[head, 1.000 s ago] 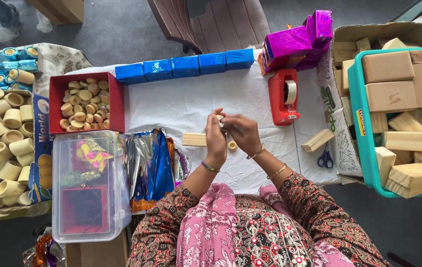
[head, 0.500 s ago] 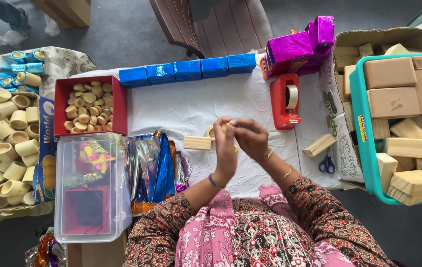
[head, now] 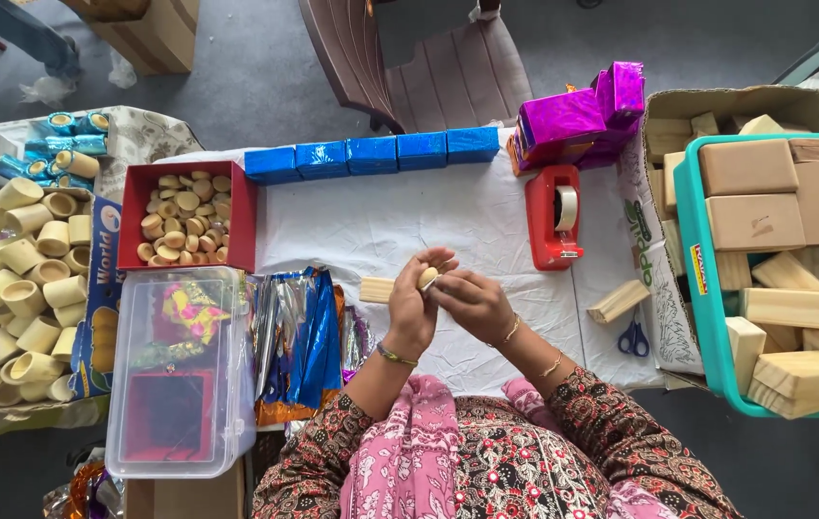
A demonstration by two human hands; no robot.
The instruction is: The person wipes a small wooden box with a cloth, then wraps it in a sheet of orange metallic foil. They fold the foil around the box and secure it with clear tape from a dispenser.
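Bare white cloth [head: 400, 216] lay open between the row of blue boxes [head: 371, 156] at the far edge and the hands, the widest free passage on the table. To the left, the red tray of discs [head: 188, 216], the clear plastic box [head: 182, 370] and the foil sheets [head: 304, 341] closed that side off. To the right, the red tape dispenser [head: 553, 216], a loose wooden block [head: 618, 301], the scissors [head: 633, 336] and the teal crate of blocks [head: 702, 279] left only narrow gaps.

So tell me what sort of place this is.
Probably a small craft or gift-packing workspace: a table with a row of blue foil-wrapped blocks, a teal crate of bare wooden blocks, and a red tape dispenser.
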